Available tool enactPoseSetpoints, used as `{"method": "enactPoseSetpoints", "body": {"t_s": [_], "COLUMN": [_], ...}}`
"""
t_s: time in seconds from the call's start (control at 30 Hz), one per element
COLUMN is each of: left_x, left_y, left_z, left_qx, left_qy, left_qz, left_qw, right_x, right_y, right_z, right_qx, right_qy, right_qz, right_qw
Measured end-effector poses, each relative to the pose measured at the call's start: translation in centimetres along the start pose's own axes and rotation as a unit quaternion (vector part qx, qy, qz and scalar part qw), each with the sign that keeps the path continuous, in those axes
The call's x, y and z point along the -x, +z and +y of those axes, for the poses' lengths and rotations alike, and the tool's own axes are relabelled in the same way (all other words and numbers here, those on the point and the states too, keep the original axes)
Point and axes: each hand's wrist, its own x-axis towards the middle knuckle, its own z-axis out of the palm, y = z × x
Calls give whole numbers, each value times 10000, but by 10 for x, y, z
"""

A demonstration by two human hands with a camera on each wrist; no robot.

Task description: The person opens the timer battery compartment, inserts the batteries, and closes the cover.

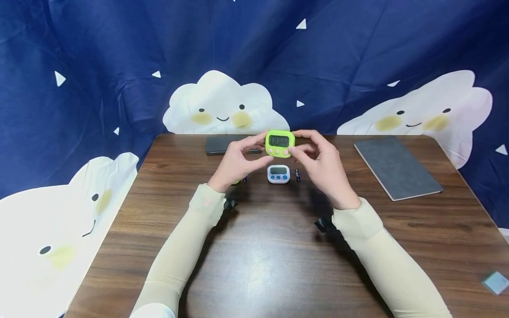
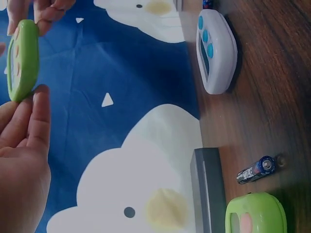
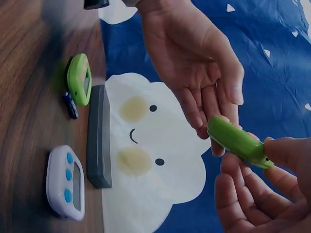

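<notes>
Above the table (image 1: 274,225), pinching the green timer (image 1: 280,143) by its right end between thumb and fingers of the right hand (image 1: 324,165); touching its left end with the loosely extended fingers of the left hand (image 1: 239,161).

Timers: three. Two green, namely the held green timer (image 1: 280,144) and a second green timer (image 2: 256,213), plus one white timer (image 1: 279,174). Buttons: three pink buttons (image 1: 277,151) on the held one, three blue buttons (image 1: 279,177) on the white. Batteries: two, one battery (image 1: 298,175) by the white timer, another battery (image 2: 256,170) by the second green. One grey notebook (image 1: 397,168), one dark box (image 1: 222,145), one pale blue block (image 1: 495,282). Bench (image 1: 119,265): one. Hands: two, left hand (image 1: 241,161), right hand (image 1: 323,165). Sleeves (image 1: 187,251): two. Smiling clouds (image 1: 222,99) in the head view: three.
</notes>
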Motion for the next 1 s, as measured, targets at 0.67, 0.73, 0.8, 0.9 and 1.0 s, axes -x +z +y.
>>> {"method": "enactPoseSetpoints", "body": {"t_s": [0.67,0.73,0.8,0.9,1.0], "left_x": [0,1,1,1,0], "left_y": [2,1,1,2,3], "left_z": [5,5,5,4,4], "left_qx": [94,95,111,167,205], "left_qy": [225,260,273,289,316], "left_qz": [253,246,249,255,305], "left_qw": [9994,9993,9993,9991,9988], "right_x": [-9,-10,-10,-12,-12], "right_y": [-10,-11,-12,-15,-17], "right_z": [14,16,18,20,21], "right_qx": [-1174,-1094,-995,-778,-587], "right_qy": [564,447,303,34,-244], "right_qz": [-301,-287,-314,-393,-508], "right_qw": [9910,9926,9941,9962,9967]}}
